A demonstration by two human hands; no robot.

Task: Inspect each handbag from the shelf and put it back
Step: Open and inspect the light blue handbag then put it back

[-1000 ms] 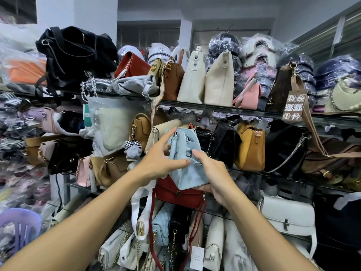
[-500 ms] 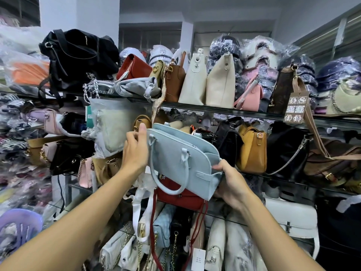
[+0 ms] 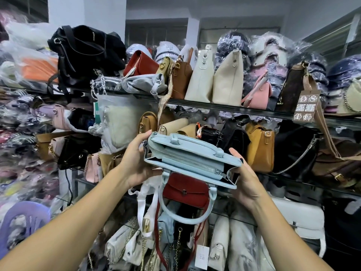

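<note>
Light-blue handbag [image 3: 191,157] held near, off the glass shelf [image 3: 214,107], tipped zip-up toward the camera so top and side pockets can be checked, left hand [image 3: 136,163] gripping its left end, right hand [image 3: 246,177] clasping its right end, handle [image 3: 185,219] dangling.

glass shelves [image 3: 214,107] – packed | white pillar [image 3: 192,30] at rear | purple chair [image 3: 29,207] lwr left – prob. plastic
</note>
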